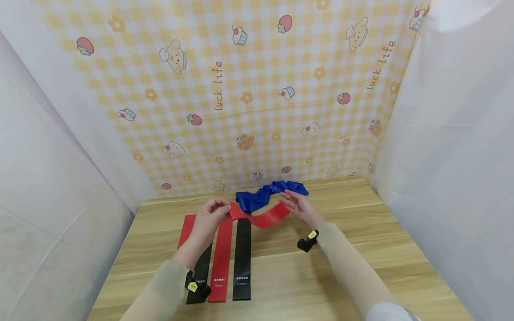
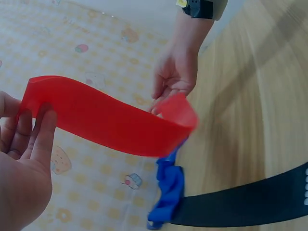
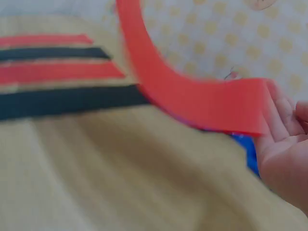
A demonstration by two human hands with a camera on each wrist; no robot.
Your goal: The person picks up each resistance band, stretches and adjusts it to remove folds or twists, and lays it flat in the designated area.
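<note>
In the head view my left hand [image 1: 209,217] pinches one end of a red resistance band [image 1: 263,219] between thumb and fingers. The band hangs in a curve through the air toward my right hand [image 1: 302,208]. Its far end is blurred and lies against the fingers of that hand. In the right wrist view these fingers [image 3: 279,113] reach out loosely behind the band's end, the thumb apart from it. Behind both hands, a crumpled blue band [image 1: 254,200] lies along the back of the table.
Flat bands lie side by side on the wooden table [image 1: 321,276]: a red one [image 1: 185,229] partly behind my left arm, a black one [image 1: 204,263], another red one [image 1: 221,263] and another black one [image 1: 242,258]. A checkered cloth [image 1: 257,111] hangs behind, white sheets at both sides.
</note>
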